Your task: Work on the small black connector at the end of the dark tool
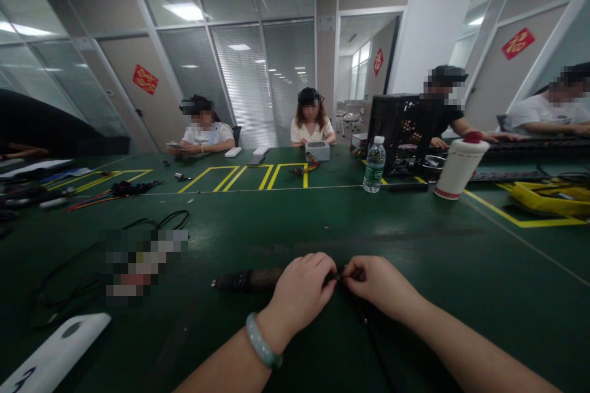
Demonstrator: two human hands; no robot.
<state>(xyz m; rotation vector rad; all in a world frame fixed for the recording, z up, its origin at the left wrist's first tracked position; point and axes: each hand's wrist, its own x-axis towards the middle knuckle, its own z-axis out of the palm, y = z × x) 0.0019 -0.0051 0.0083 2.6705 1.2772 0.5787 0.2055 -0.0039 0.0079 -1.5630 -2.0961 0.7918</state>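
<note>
A dark electric screwdriver [255, 280] lies on the green table, its silver tip pointing left. My left hand [302, 291] is wrapped over the rear end of it, a jade-coloured bangle on the wrist. Right beside that end, my right hand [380, 287] pinches a small dark piece, which looks like the cable's plug; the fingers cover most of it. From there a black cable [374, 341] runs down toward the front edge. Whether plug and screwdriver are joined I cannot make out.
A white numbered object [59, 353] lies front left, near a black cord [173, 218]. Farther back stand a water bottle [375, 166], a white tumbler [458, 169] and a black computer case [391, 129]. A yellow tray [548, 199] is at right. Several people sit around the table.
</note>
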